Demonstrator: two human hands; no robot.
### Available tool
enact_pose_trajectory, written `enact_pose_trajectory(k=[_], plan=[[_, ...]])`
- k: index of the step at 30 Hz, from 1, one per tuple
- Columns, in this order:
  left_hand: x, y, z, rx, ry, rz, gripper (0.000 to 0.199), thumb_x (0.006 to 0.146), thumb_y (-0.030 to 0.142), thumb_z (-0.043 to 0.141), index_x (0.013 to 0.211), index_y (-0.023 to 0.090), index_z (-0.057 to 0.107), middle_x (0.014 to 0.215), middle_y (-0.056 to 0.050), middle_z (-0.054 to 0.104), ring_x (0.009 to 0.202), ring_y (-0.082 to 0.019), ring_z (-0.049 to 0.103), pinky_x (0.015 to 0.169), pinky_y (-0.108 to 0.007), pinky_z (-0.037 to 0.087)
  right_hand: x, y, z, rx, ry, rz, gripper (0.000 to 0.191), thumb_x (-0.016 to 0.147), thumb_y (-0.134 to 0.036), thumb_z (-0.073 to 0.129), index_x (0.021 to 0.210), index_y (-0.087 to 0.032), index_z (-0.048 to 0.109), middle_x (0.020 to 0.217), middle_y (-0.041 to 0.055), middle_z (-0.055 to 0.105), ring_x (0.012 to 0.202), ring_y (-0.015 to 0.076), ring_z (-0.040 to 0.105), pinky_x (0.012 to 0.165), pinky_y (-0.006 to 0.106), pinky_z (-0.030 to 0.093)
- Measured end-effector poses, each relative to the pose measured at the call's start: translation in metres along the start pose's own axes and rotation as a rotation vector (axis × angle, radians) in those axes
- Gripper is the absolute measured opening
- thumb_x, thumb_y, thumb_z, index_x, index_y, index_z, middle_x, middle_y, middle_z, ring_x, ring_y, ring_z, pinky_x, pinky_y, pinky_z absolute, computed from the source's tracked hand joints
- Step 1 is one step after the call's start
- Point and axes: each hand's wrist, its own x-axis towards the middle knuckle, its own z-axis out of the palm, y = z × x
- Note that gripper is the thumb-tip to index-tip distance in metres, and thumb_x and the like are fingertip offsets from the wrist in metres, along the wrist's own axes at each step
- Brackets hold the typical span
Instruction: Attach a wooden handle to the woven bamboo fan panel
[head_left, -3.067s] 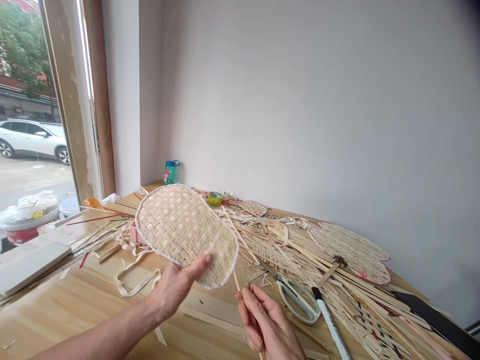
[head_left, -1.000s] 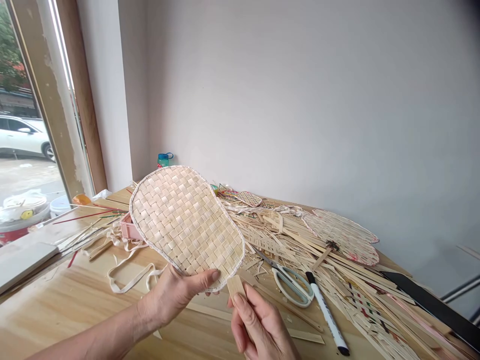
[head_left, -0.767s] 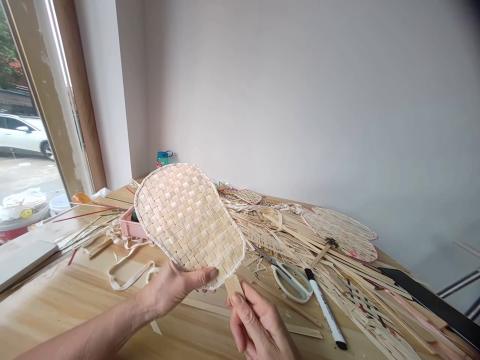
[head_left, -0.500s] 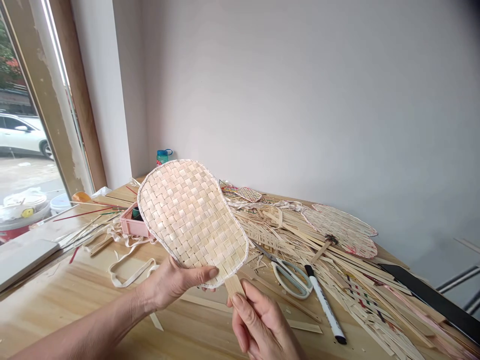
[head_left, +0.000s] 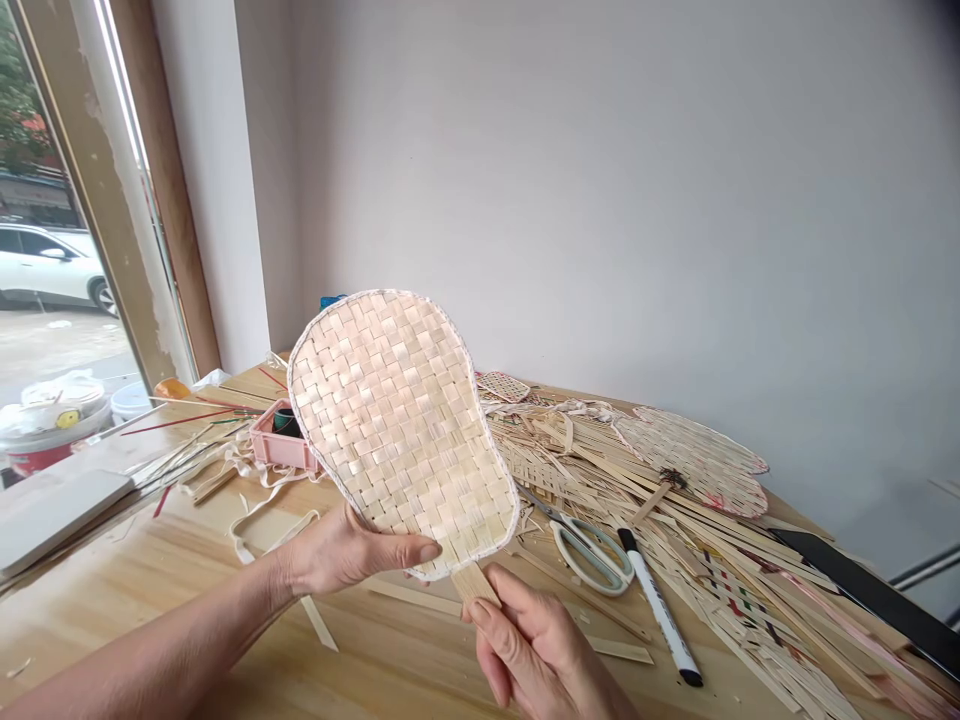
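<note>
A woven bamboo fan blade (head_left: 401,430) with a pale bound edge stands tilted up in front of me. My left hand (head_left: 352,552) supports its lower edge, with the thumb across the front and the fingers behind. A flat wooden handle (head_left: 476,583) sticks out from the fan's narrow end. My right hand (head_left: 532,640) grips that handle, and the fingers hide its lower part. Next to my right hand lie white-handled scissors (head_left: 592,558) and a black-capped white marker (head_left: 660,620).
Loose bamboo strips and several woven pieces (head_left: 694,460) cover the right of the wooden table (head_left: 150,620). A pink plastic box (head_left: 281,442) and white tape (head_left: 259,530) lie left of the fan. A long black strip (head_left: 870,590) lies at the far right.
The fan has risen and turned more upright, with its top leaning right. The flat handle now shows at its narrow end, where a thin stick was in my right hand earlier.
</note>
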Motion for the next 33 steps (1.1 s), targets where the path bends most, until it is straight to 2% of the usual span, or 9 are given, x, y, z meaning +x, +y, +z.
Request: enact_pose_trajectory(k=[5, 9, 13, 20, 24, 33], plan=[[0.0, -0.004, 0.0, -0.007, 0.023, -0.014, 0.041, 0.071, 0.049, 0.087, 0.098, 0.018, 0.08, 0.102, -0.012, 0.079, 0.092, -0.028, 0.072, 0.086, -0.041, 0.06, -0.001, -0.003, -0.004, -0.012, 0.032, -0.002, 0.054, 0.101, -0.071, 0.042, 0.072, -0.024, 0.043, 0.054, -0.0059, 0.046, 0.055, 0.0127, 0.04, 0.069, 0.031, 0.04], [0.001, -0.002, 0.005, -0.07, 0.031, -0.015, 0.043, 0.07, 0.049, 0.089, 0.098, 0.018, 0.079, 0.1, -0.012, 0.079, 0.09, -0.028, 0.072, 0.084, -0.042, 0.061, -0.002, -0.008, -0.006, 0.083, 0.006, -0.027, 0.054, 0.099, -0.071, 0.047, 0.07, -0.025, 0.041, 0.052, -0.0066, 0.044, 0.051, 0.0116, 0.036, 0.065, 0.031, 0.037], [-0.002, 0.002, 0.009, -0.064, 0.087, 0.029, 0.046, 0.069, 0.045, 0.09, 0.106, 0.019, 0.079, 0.11, -0.013, 0.08, 0.106, -0.032, 0.073, 0.098, -0.046, 0.058, -0.003, -0.009, -0.008, 0.053, 0.073, -0.075, 0.056, 0.099, -0.07, 0.048, 0.066, -0.025, 0.041, 0.054, -0.0051, 0.042, 0.053, 0.0124, 0.036, 0.058, 0.03, 0.032], [-0.007, 0.001, 0.007, -0.021, 0.029, 0.027, 0.039, 0.074, 0.043, 0.088, 0.107, 0.022, 0.083, 0.115, -0.012, 0.081, 0.114, -0.034, 0.073, 0.107, -0.052, 0.056, -0.009, -0.01, -0.011, -0.099, 0.106, -0.083, 0.047, 0.102, -0.057, 0.049, 0.069, -0.024, 0.042, 0.058, -0.005, 0.038, 0.055, 0.0129, 0.035, 0.055, 0.03, 0.028], [-0.007, 0.0, 0.006, 0.039, 0.014, 0.019, 0.038, 0.077, 0.045, 0.085, 0.107, 0.022, 0.082, 0.116, -0.01, 0.081, 0.115, -0.032, 0.073, 0.109, -0.048, 0.056, -0.009, -0.014, -0.01, -0.112, 0.108, -0.073, 0.043, 0.102, -0.05, 0.048, 0.068, -0.024, 0.042, 0.059, -0.005, 0.038, 0.056, 0.013, 0.034, 0.055, 0.03, 0.028], [-0.01, 0.005, 0.01, 0.035, 0.044, 0.023, 0.032, 0.077, 0.041, 0.085, 0.103, 0.022, 0.083, 0.114, -0.011, 0.081, 0.111, -0.032, 0.075, 0.105, -0.048, 0.057, -0.006, -0.017, -0.013, 0.039, 0.006, -0.005, 0.052, 0.097, -0.063, 0.053, 0.065, -0.024, 0.044, 0.054, -0.0044, 0.043, 0.054, 0.0128, 0.036, 0.057, 0.031, 0.029]])
